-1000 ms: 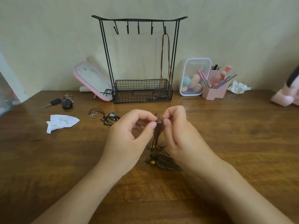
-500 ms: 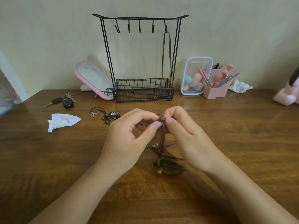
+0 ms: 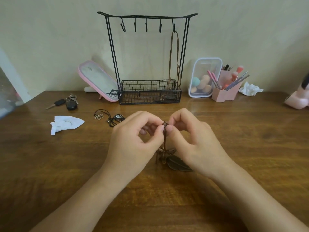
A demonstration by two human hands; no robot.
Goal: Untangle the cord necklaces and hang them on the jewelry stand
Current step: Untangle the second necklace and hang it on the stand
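Both our left hand [image 3: 133,144] and right hand [image 3: 197,144] are pinching the knot [image 3: 165,123] between them; the cord [image 3: 165,141] is hanging straight down to the pendant [image 3: 178,163].

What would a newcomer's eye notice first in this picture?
The left hand and the right hand, at the centre, both pinch the top of a brown cord necklace; its leaf pendant rests on the table. Behind stands the black wire jewelry stand, a second necklace hanging from its rightmost hook.
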